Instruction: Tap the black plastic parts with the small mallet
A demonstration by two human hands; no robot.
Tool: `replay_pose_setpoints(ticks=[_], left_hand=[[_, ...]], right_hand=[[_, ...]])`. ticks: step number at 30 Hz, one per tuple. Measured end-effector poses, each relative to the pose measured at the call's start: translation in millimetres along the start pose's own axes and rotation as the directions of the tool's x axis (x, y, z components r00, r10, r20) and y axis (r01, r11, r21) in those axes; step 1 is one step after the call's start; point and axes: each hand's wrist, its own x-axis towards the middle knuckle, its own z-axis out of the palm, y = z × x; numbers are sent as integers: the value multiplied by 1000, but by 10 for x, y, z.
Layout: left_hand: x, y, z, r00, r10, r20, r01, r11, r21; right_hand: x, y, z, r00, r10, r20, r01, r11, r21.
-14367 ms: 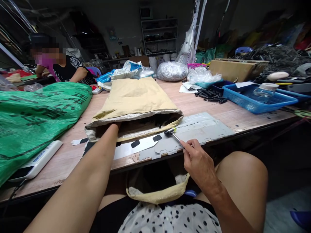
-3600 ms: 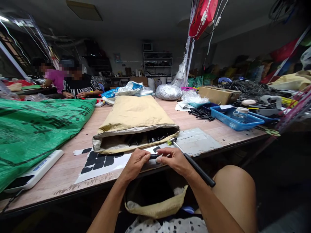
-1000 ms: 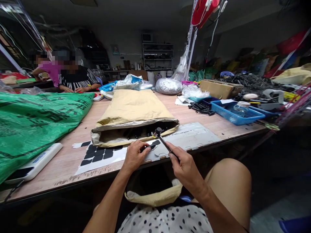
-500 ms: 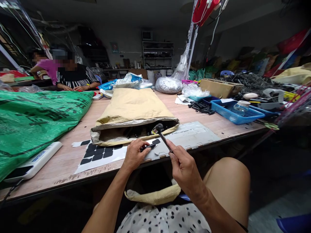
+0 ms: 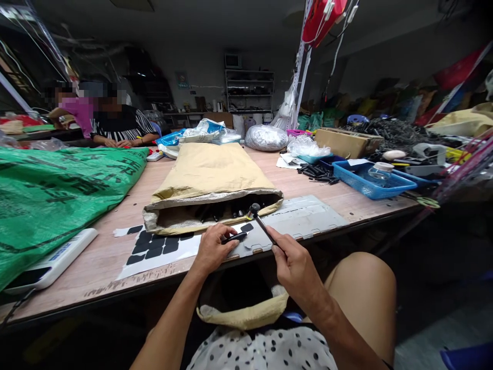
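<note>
My left hand (image 5: 211, 250) pinches a small black part (image 5: 235, 236) and holds it flat on the grey metal plate (image 5: 304, 218) at the table's near edge. My right hand (image 5: 295, 267) is closed round the thin handle of a small hammer (image 5: 254, 209), whose head hovers just above and to the right of the part. Right behind them lies a tan paper sack (image 5: 210, 177) on its side, its mouth open toward me with several black parts inside.
A white sheet with black stickers (image 5: 156, 249) lies left of my hands. A green woven bag (image 5: 57, 195) and a white scale (image 5: 54, 262) are at the left. Blue baskets (image 5: 370, 185), loose black parts (image 5: 318, 172) and a cardboard box (image 5: 348, 141) stand right. Two people sit at the far left.
The hammer head has dipped slightly toward the black part since half a second ago. My left hand keeps the part in the same place on the plate.
</note>
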Motion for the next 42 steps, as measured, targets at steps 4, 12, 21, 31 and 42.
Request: replay_pose_setpoints(ticks=[4, 12, 21, 31, 42], left_hand=[[-2, -11, -3, 999, -28, 21, 28, 1000, -10], [-20, -40, -15, 998, -58, 12, 59, 996, -64], [7, -30, -24, 994, -102, 27, 102, 994, -29], [2, -21, -47, 990, -119, 70, 120, 993, -17], [-119, 112, -70, 999, -25, 21, 24, 1000, 20]], right_hand=[[13, 10, -15, 999, -24, -33, 25, 999, 43], [-16, 44, 2, 998, -26, -51, 29, 998, 52], [-6, 226, -3, 996, 31, -81, -33, 999, -33], [168, 429, -245, 925, 364, -107, -352, 717, -601], [213, 604, -167, 937, 320, -141, -338, 726, -598]])
